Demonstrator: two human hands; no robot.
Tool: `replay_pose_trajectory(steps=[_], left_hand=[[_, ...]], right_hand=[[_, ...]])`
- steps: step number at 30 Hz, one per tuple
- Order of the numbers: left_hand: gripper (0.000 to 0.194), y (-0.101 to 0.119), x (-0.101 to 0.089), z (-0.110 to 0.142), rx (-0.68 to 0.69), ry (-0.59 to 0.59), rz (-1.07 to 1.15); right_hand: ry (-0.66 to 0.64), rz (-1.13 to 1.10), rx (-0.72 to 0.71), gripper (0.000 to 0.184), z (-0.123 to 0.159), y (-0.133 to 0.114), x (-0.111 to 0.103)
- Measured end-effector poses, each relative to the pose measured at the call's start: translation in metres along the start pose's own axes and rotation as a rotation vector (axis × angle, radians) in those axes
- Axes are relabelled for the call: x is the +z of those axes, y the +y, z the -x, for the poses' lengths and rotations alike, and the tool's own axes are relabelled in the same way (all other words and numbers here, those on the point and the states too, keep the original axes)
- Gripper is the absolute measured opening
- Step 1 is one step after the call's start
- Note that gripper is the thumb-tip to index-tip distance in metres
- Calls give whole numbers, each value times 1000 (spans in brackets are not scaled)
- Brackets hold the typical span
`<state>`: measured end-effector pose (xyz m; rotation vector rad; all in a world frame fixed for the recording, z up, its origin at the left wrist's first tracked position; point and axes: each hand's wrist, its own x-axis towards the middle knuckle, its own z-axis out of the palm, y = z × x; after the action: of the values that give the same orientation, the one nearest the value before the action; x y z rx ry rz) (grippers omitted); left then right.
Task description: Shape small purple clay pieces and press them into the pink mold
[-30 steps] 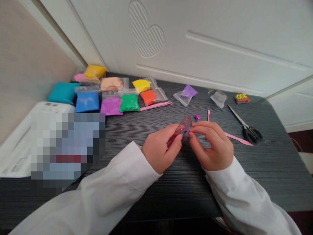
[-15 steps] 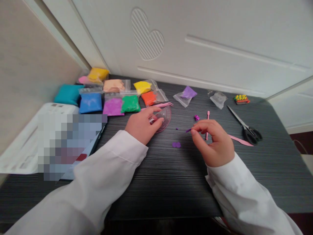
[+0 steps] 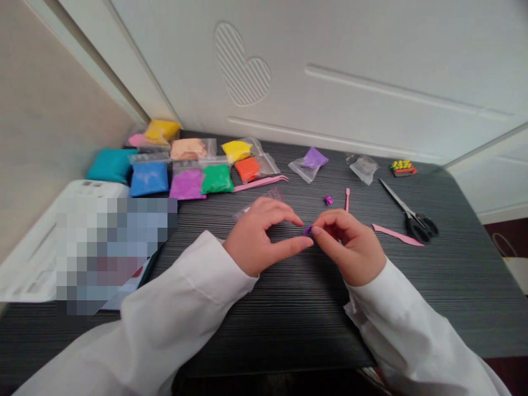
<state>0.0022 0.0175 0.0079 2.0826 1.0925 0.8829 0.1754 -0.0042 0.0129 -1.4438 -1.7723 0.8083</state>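
Note:
My left hand (image 3: 259, 239) and my right hand (image 3: 350, 245) meet above the middle of the dark striped table (image 3: 289, 308). Between their fingertips sits a tiny purple clay piece (image 3: 307, 229); both hands pinch at it. A clear pinkish plastic piece (image 3: 264, 199) lies on the table just behind my left hand, partly hidden by it. A small purple clay flower (image 3: 328, 199) and a short pink stick tool (image 3: 347, 199) lie just beyond my right hand. Both arms wear white sleeves.
Several bags of coloured clay (image 3: 185, 165) line the back left. A pink tweezer (image 3: 259, 182), a bag of purple clay (image 3: 310, 161), an empty bag (image 3: 363, 166), scissors (image 3: 406, 212), a pink blade tool (image 3: 396, 235) and a small yellow-red clay piece (image 3: 402, 167) lie around. A white box (image 3: 28, 247) sits left.
My left hand let the pinkish plastic piece down on the table and came back to the right hand. Both now pinch the small purple bit; the purple blob seen earlier is out of sight.

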Motion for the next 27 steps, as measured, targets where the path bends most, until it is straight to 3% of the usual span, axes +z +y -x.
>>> replay_pose_trajectory(steps=[10,20,27], left_hand=[[12,0,1,0,-103,-73,233],[13,1,3,1,-159,-82,271],[15,1,2,0,-193,-111,268]], right_hand=[[-85,-144,97,13,1,0,-1],[-49,-91,-25,12,1,1,0],[-81,-166,7,13,-1,-1,-3]])
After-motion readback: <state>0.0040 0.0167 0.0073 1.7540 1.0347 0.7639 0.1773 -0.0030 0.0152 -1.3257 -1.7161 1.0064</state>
